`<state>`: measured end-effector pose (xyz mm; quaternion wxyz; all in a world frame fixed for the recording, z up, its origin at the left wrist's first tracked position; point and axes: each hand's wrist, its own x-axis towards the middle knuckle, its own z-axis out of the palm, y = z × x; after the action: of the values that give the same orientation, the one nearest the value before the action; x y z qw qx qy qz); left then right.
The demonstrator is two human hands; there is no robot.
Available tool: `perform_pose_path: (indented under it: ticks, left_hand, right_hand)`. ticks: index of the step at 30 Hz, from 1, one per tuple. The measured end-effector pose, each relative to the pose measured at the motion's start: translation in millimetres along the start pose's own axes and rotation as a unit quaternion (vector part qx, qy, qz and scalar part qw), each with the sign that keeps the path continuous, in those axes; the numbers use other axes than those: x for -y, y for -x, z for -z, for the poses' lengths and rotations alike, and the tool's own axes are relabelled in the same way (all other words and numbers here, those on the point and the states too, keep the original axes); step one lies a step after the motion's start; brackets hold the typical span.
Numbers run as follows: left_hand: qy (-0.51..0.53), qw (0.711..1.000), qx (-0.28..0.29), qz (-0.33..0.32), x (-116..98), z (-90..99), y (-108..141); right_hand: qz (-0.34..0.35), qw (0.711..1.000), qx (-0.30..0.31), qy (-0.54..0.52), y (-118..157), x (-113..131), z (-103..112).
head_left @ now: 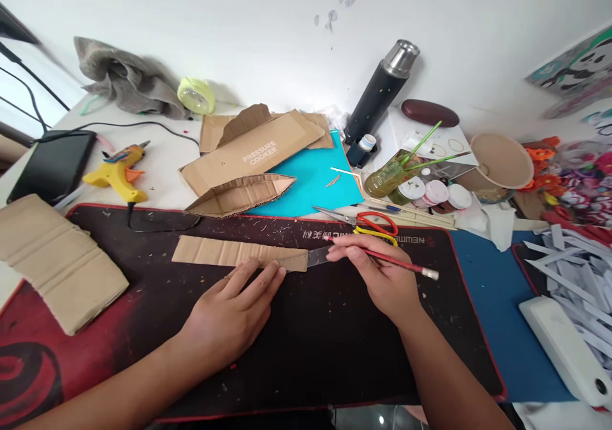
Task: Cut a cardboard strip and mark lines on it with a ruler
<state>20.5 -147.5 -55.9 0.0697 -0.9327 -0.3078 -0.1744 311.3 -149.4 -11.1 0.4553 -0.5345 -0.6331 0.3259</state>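
Observation:
My left hand (236, 306) lies with fingers stretched out on a narrow corrugated cardboard strip (205, 250), pressing its lower edge. A clear ruler (318, 257) lies at the strip's right end and sticks out past it; part of it is hidden by cardboard or fingers. My right hand (377, 280) is closed around a red pencil (394, 259) with a white eraser end, its fingertips at the ruler's right part. Just beyond that hand rest scissors (377, 225) with red and yellow handles. A boat-shaped cardboard piece (239, 195) sits behind the strip.
A yellow glue gun (119, 172) with a black cord lies at left, near a folded cardboard piece (67, 261). Flat cardboard (258, 150) covers part of a blue sheet (313, 191). A black thermos (377, 92), paint jars (435, 194) and paper strips (568, 277) stand or lie rightward.

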Motion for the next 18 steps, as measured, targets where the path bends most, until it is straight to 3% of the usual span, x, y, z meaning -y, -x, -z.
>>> perform_pose_path:
  ticks: [5, 11, 18]
  left_hand:
    - [0.003, 1.000, -0.005, 0.002, 0.2, -0.3, 0.1]
    - [0.009, 1.000, -0.005, 0.003, -0.2, -3.4, 1.7]
    - [0.015, 1.000, -0.004, 0.010, -1.3, -3.4, 1.6]
  right_hand:
    - [-0.073, 0.993, 0.019, -0.093, -12.2, 3.6, -13.3]
    - [-0.067, 0.992, 0.060, -0.092, -27.5, -0.1, -27.6]
    - [-0.083, 0.990, 0.115, -0.017, -24.2, -6.2, -38.8]
